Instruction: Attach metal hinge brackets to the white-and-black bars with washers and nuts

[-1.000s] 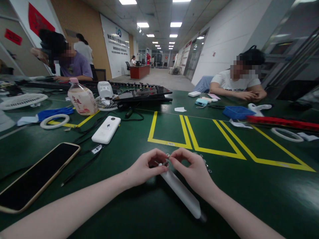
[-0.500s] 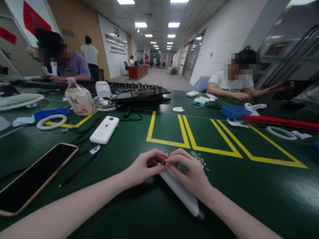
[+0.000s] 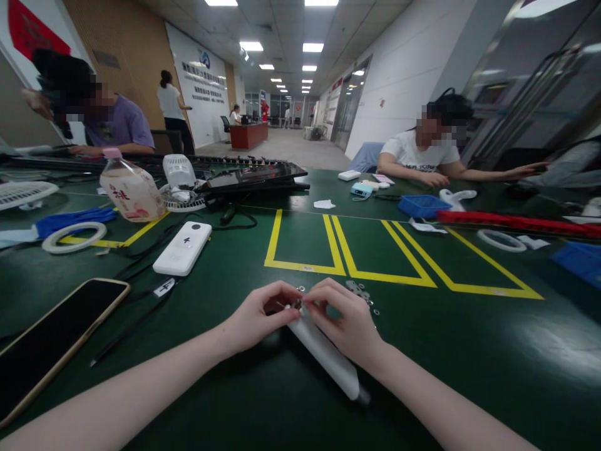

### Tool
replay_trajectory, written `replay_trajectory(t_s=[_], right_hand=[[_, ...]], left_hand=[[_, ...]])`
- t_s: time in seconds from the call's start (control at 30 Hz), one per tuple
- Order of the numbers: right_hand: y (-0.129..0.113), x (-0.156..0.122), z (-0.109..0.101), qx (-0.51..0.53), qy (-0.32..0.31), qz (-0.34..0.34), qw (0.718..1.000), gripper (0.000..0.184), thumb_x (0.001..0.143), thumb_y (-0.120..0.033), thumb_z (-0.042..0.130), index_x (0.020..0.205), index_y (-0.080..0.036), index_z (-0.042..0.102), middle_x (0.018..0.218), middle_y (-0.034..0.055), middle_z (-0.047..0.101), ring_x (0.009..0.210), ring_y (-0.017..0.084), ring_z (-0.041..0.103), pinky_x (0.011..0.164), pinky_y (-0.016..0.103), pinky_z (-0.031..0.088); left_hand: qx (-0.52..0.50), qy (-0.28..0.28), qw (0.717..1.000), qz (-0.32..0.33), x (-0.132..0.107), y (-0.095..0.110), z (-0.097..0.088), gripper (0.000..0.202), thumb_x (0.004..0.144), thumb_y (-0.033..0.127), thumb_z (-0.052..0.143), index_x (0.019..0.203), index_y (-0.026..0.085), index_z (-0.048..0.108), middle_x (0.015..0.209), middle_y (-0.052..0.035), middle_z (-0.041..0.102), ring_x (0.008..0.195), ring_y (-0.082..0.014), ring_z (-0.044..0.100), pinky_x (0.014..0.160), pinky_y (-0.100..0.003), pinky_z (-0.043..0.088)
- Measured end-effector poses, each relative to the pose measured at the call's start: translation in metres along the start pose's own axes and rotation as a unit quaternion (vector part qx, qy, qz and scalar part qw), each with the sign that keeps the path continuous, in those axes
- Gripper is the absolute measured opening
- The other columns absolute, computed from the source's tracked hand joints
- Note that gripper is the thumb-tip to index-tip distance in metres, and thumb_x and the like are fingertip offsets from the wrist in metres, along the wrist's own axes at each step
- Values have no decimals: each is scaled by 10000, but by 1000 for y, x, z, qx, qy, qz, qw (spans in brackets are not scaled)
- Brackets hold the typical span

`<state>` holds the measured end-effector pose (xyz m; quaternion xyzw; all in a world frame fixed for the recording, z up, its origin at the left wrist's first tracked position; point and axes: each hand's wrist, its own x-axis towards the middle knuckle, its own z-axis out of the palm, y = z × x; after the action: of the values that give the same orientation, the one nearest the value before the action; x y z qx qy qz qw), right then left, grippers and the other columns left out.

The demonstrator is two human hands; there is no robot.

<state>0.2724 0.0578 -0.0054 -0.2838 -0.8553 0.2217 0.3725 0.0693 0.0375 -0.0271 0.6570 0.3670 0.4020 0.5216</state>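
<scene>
A long white plastic piece (image 3: 323, 357) with a dark tip at its near end slants toward me over the green table. Its far end is between the thumb and fingers of my left hand (image 3: 256, 316). My right hand (image 3: 345, 319) pinches at that same end, where a small metal part (image 3: 297, 304) shows between the fingertips; its kind is too small to make out. Just beyond the fingers lies a small metal ring (image 3: 300, 289). Several small flat metal pieces (image 3: 359, 289) and rings are scattered beside my right hand, partly hidden by it.
To the left lie a phone (image 3: 56, 344), a white power bank (image 3: 184, 247) with cables, and a bottle (image 3: 131, 188). Yellow tape outlines (image 3: 305, 268) mark the table ahead. Farther right are a blue tray (image 3: 422, 205) and a red strip (image 3: 516, 222). Two people sit across the table.
My view has turned slightly right, so everything sits farther left. Both hands stay together at the white piece's far end, with the right fingers slightly shifted.
</scene>
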Motion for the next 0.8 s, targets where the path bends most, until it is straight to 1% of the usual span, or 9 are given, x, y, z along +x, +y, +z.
replay_trajectory(t_s=[0.07, 0.13, 0.23, 0.3, 0.4, 0.47, 0.53, 0.67, 0.8], right_hand=[[-1, 4, -6, 13, -13, 37, 999, 138, 921, -248, 540, 904, -168, 651, 856, 45, 618, 741, 132, 564, 657, 251, 451], [3, 10, -18, 13, -29, 81, 996, 173, 915, -287, 543, 922, -172, 672, 852, 43, 632, 734, 141, 571, 658, 261, 456], [21, 18, -47, 7, -51, 180, 982, 255, 912, -327, 523, 1031, -175, 689, 848, 47, 642, 717, 159, 575, 636, 281, 459], [39, 21, -69, -21, -88, 238, 967, 282, 894, -306, 525, 1073, -173, 698, 914, 59, 646, 706, 165, 568, 631, 295, 460], [64, 18, -94, -103, -145, 272, 946, 268, 827, -225, 578, 1040, -169, 730, 989, 69, 636, 771, 186, 572, 698, 321, 467], [74, 13, -101, -127, -185, 284, 932, 283, 807, -205, 599, 1054, -176, 735, 1005, 71, 624, 801, 191, 574, 731, 327, 467], [79, 9, -101, -131, -208, 281, 928, 287, 819, -214, 595, 1069, -181, 732, 1008, 71, 612, 808, 186, 575, 745, 323, 465], [82, 6, -98, -138, -201, 266, 932, 243, 834, -244, 588, 1013, -167, 733, 988, 73, 612, 829, 193, 575, 746, 317, 460], [83, 5, -108, -134, -208, 287, 925, 231, 764, -242, 653, 966, -160, 729, 928, 67, 637, 803, 198, 584, 714, 303, 459]], left_hand=[[4, 3, 1000, -7, 0, -1, 0, 257, 850, 243, 660, 1100, 199, 619, 1037, -31, 644, 962, -184, 616, 862, -336, 499], [8, 7, 1000, -15, -1, 0, 0, 261, 852, 242, 657, 1108, 206, 617, 1045, -30, 638, 973, -187, 612, 868, -338, 494], [19, 5, 999, -33, -2, 1, -1, 212, 857, 265, 652, 1058, 201, 634, 1031, -27, 635, 963, -189, 608, 860, -336, 492], [23, 1, 999, -43, -2, 1, -1, 181, 856, 281, 650, 1014, 195, 643, 1010, -25, 638, 946, -189, 606, 851, -335, 490], [23, -5, 999, -48, -1, 0, -2, 175, 858, 289, 643, 1005, 193, 647, 1008, -27, 640, 954, -193, 601, 863, -340, 482], [29, -6, 998, -53, -1, 0, -2, 195, 863, 294, 635, 1032, 198, 647, 1019, -31, 637, 966, -197, 598, 870, -343, 478], [39, -8, 998, -59, -1, 1, -2, 202, 874, 301, 622, 1050, 206, 648, 1025, -31, 632, 968, -197, 593, 865, -339, 479], [46, -11, 998, -45, -3, 3, -2, 152, 887, 296, 608, 1001, 204, 648, 991, -20, 622, 939, -189, 592, 838, -319, 483], [61, -12, 998, -30, -4, 4, -1, 141, 892, 283, 596, 996, 201, 643, 983, -24, 619, 937, -191, 591, 836, -318, 486]])
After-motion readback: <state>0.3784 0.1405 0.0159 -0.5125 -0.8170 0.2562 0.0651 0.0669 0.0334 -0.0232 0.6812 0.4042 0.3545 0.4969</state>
